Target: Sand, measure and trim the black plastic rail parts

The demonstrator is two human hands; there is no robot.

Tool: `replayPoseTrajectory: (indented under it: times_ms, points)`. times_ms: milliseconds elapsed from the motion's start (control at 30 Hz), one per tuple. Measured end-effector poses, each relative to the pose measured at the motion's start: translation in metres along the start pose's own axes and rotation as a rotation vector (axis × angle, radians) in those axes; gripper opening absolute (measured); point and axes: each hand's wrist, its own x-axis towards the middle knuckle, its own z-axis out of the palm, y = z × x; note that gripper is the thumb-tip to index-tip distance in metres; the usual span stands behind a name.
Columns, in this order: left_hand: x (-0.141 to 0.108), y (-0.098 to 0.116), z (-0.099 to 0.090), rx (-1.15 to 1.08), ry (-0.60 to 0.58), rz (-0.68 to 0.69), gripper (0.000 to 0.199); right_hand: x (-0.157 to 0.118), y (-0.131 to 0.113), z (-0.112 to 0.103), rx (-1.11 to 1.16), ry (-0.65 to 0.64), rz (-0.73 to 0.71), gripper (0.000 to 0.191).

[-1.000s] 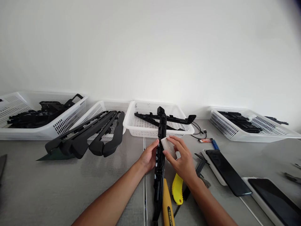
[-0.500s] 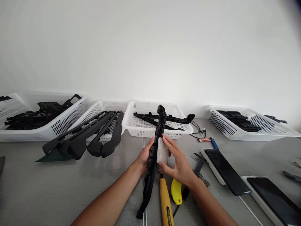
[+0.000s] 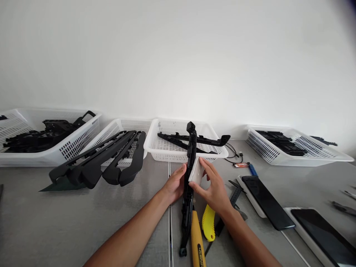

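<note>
My left hand (image 3: 175, 182) is closed around the middle of a long black plastic trim strip (image 3: 185, 211), which stands lengthwise in front of me, its hooked far end over a basket. In my right hand (image 3: 213, 187) a small white block (image 3: 196, 172) is gripped between thumb and fingers, held tilted right beside the strip. Whether the block touches the strip I cannot tell. Below my hands lies a yellow-handled tool (image 3: 197, 237), its tip hidden behind the strip. A yellow utility knife (image 3: 208, 222) lies to its right.
Behind my hands, a white basket (image 3: 155, 150) holds more black strips. Black curved trims (image 3: 94, 168) rest across another basket to the left. Baskets with black parts stand far left and right. Calipers (image 3: 236, 194), a blue-handled tool (image 3: 252, 169) and two phones (image 3: 268, 200) lie on the right.
The black strip has turned more upright, its near end swinging to the right. My left hand has shifted right with it, and the white block has tilted and moved slightly right.
</note>
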Motion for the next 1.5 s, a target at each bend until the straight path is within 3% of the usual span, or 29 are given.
replayPoseTrajectory:
  times_ms: [233, 500, 833, 967, 1133, 1300, 1500]
  points:
    - [0.003, -0.005, -0.004, 0.011, 0.044, 0.015, 0.052, -0.002, -0.010, 0.002, -0.056, 0.077, 0.027, 0.073]
    - [0.001, -0.001, -0.004, -0.005, 0.055, 0.018, 0.050, -0.002, -0.023, 0.003, -0.094, 0.035, 0.014, 0.074]
    - [0.004, -0.005, -0.008, 0.041, 0.056, -0.058, 0.037, 0.004, -0.010, -0.004, -0.134, 0.154, 0.072, 0.070]
    - [0.005, -0.007, -0.010, 0.025, 0.100, -0.057, 0.032, 0.005, -0.009, -0.008, -0.115, 0.210, 0.027, 0.067]
    - [0.006, -0.009, -0.009, 0.006, 0.056, -0.008, 0.032, 0.003, -0.013, -0.007, -0.065, 0.115, -0.075, 0.071]
    - [0.007, -0.010, -0.011, 0.003, 0.049, 0.005, 0.036, 0.002, -0.011, -0.004, -0.072, 0.144, -0.049, 0.070]
    - [0.007, -0.008, -0.012, -0.005, 0.064, 0.010, 0.037, 0.002, -0.012, -0.003, -0.053, 0.090, -0.052, 0.070]
